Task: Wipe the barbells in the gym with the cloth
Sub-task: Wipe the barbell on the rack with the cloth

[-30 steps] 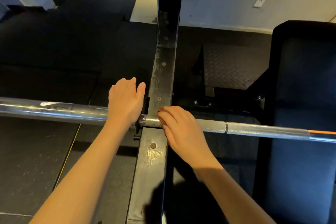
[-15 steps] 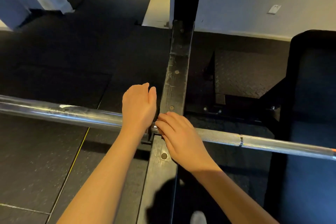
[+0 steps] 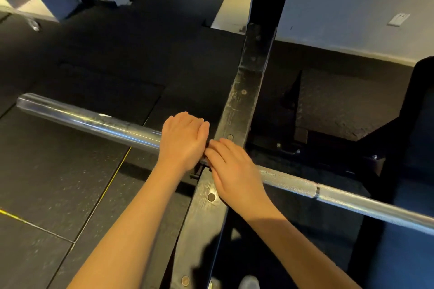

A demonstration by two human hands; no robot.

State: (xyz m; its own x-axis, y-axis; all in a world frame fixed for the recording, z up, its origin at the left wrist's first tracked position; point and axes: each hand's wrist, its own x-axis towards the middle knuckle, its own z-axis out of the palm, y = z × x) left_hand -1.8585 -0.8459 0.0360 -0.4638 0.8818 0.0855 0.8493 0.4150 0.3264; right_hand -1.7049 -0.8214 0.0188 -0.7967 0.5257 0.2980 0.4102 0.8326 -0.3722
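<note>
A chrome barbell [image 3: 98, 124] runs from the left edge to the lower right and rests across a black rack beam. My left hand [image 3: 184, 139] curls over the thick sleeve just left of the beam. Over the knurled shaft [image 3: 291, 182] lies my right hand [image 3: 231, 169], right at the beam, with its fingertips touching my left hand. The bar's collar is hidden under both hands. No cloth shows in either hand or anywhere in view.
The scuffed black rack beam [image 3: 244, 91] crosses the bar from top to bottom. A black padded bench [image 3: 420, 129] stands at the right. Dark rubber mats [image 3: 58, 183] with a yellow line cover the floor. A white wall [image 3: 352, 2] is behind. My shoe tip [image 3: 249, 283] shows at the bottom.
My right hand has slid left along the shaft until its fingers meet my left hand, covering the bare bit of bar between them. The view has swung so the sleeve's left end shows.
</note>
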